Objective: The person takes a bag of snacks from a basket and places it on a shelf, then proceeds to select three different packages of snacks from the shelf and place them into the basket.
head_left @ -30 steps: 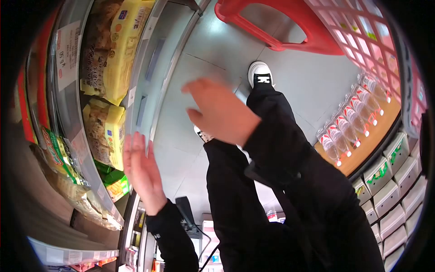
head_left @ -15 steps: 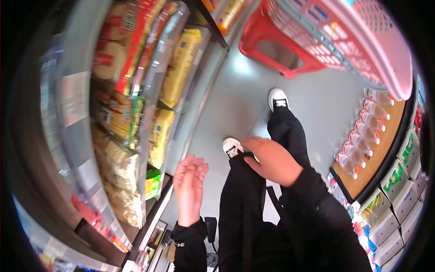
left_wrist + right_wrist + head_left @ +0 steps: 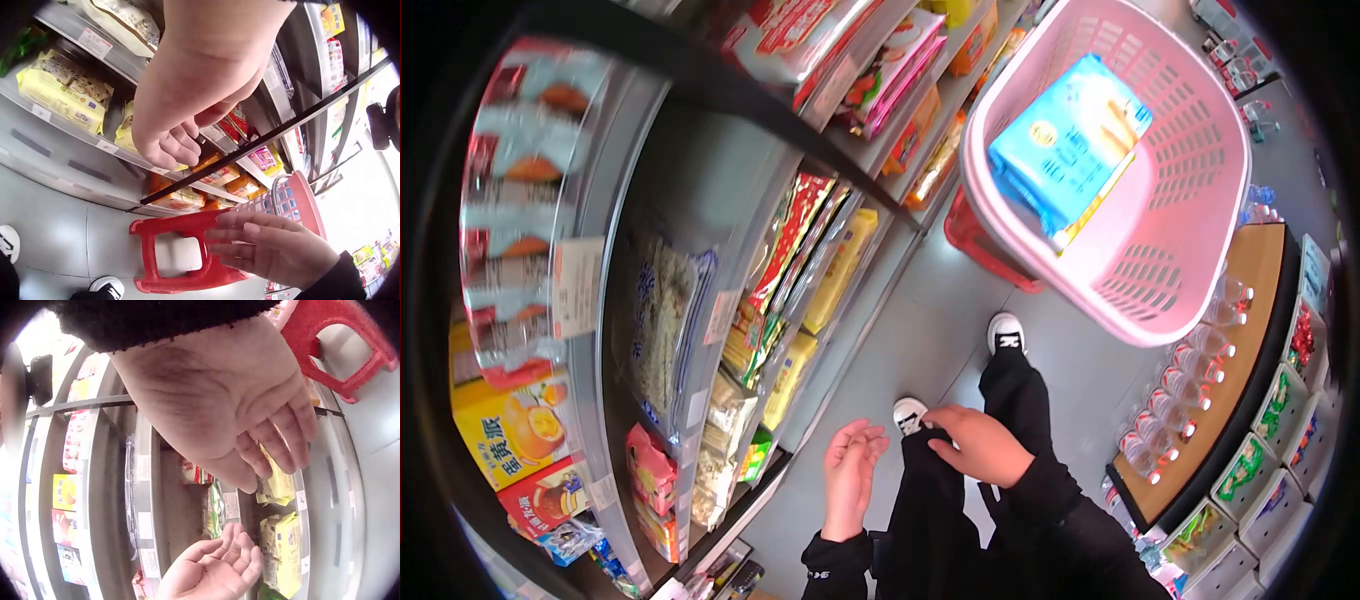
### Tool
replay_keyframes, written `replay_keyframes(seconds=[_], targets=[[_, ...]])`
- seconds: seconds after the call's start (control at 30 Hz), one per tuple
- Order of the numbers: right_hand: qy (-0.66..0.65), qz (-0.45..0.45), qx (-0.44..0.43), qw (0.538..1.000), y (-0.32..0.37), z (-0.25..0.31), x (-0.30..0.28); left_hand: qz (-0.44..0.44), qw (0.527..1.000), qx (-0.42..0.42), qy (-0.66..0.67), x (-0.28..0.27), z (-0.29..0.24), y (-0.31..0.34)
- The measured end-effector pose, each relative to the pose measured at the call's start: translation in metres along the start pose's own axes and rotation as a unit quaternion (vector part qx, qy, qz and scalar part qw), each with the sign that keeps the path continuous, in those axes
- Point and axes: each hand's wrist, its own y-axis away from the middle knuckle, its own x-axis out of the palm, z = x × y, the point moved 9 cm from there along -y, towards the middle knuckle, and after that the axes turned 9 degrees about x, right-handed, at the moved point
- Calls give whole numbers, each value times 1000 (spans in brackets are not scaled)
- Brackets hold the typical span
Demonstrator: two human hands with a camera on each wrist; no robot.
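Observation:
My left hand [image 3: 852, 485] hangs in front of the lower shelves with its fingers loosely curled and nothing in them. Beside it, a little to the right, is my right hand [image 3: 988, 448], empty too, above the legs and shoes. In the right wrist view the palm of the right hand [image 3: 206, 394] shows bare, its fingers relaxed. The left wrist view has the left hand [image 3: 194, 81] in front of the shelving. Nearest to the left hand are yellow snack packs [image 3: 790, 380] on the bottom shelf.
A pink basket [image 3: 1130, 300] stands on a red stool [image 3: 990, 250] ahead; a blue food package [image 3: 1070, 140] lies in it. Shelves of packaged snacks line the left. At right, several water bottles [image 3: 1165, 410] stand on a wooden ledge [image 3: 1250, 300] beside white bins [image 3: 1240, 470].
The view has swung up, bringing the basket's inside and higher shelves into sight. Both hands have drawn closer together, the right one coming down from over the floor.

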Motion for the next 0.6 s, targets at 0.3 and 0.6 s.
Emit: replay_keyframes(seconds=[0.3,0.6], targets=[[41,52,-7,998,12,-4,-71,7,1000,-4,30,92,3,-11],[74,19,-9,997,57,35,-132,67,997,21,26,150,-51,26]])
